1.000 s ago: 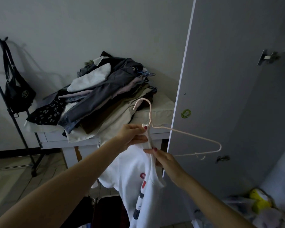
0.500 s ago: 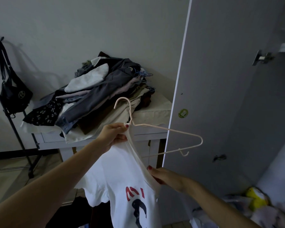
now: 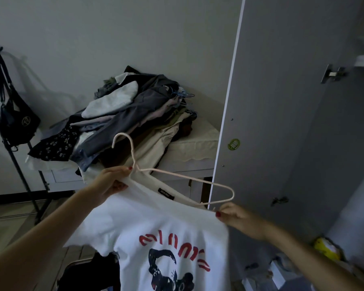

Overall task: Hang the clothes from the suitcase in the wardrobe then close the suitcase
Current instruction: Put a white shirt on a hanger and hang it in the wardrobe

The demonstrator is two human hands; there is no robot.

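Both hands hold a white T-shirt (image 3: 156, 223) with red lettering and a dark print at lower centre. Left hand (image 3: 111, 181) pinches its collar against the pale pink hanger (image 3: 177, 175); right hand (image 3: 237, 217) grips the shoulder, beside the open wardrobe door (image 3: 282, 101).

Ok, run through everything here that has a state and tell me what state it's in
Left hand: grips the hanger neck and shirt collar.
Right hand: pinches the shirt's shoulder.
Hanger: held up, tilted, one arm inside the shirt, the other bare.
White T-shirt: half on the hanger, hanging down.
Wardrobe door: open.
Clothes pile: heaped on the table.
Black bag: hanging on the rack.
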